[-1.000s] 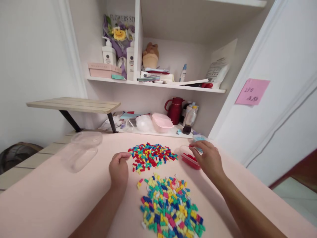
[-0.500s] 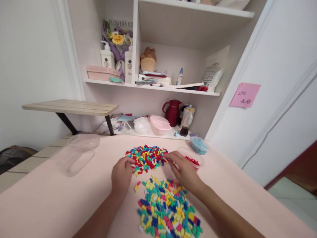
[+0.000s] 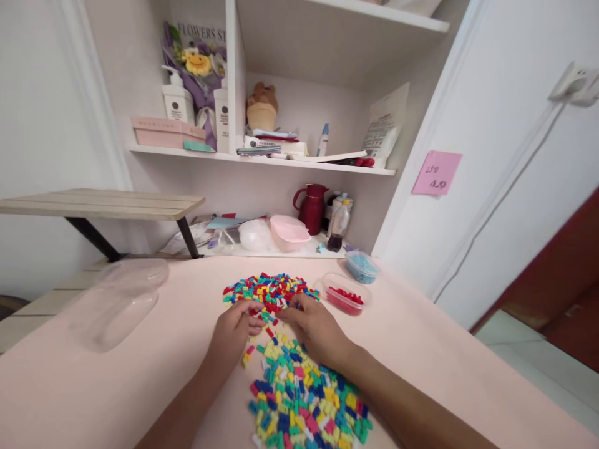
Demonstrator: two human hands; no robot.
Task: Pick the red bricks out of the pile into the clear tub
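Small coloured toy bricks form a far pile (image 3: 269,288) with many red pieces in it. A looser near pile (image 3: 299,399) of yellow, green, blue and pink bricks spreads toward me. At the left front edge of the far pile is my left hand (image 3: 234,327), its fingers curled in; what they hold, if anything, is hidden. My right hand (image 3: 313,321) reaches over the right front of the far pile, fingers bent and tips apart, touching or just above the bricks. To its right, a clear plastic tub (image 3: 366,298) holds red bricks (image 3: 345,299).
A clear tub of light blue pieces (image 3: 361,267) stands at the back right. Empty clear plastic containers (image 3: 112,312) lie on the left. Behind the table are a pink bowl (image 3: 290,234), a red jug (image 3: 312,209) and bottles (image 3: 339,224). A raised wooden shelf (image 3: 103,202) juts out at the left.
My right hand has moved left and nearer, from the pile's right edge to its front. My left hand has shifted toward the pile's middle. The camera view has turned right.
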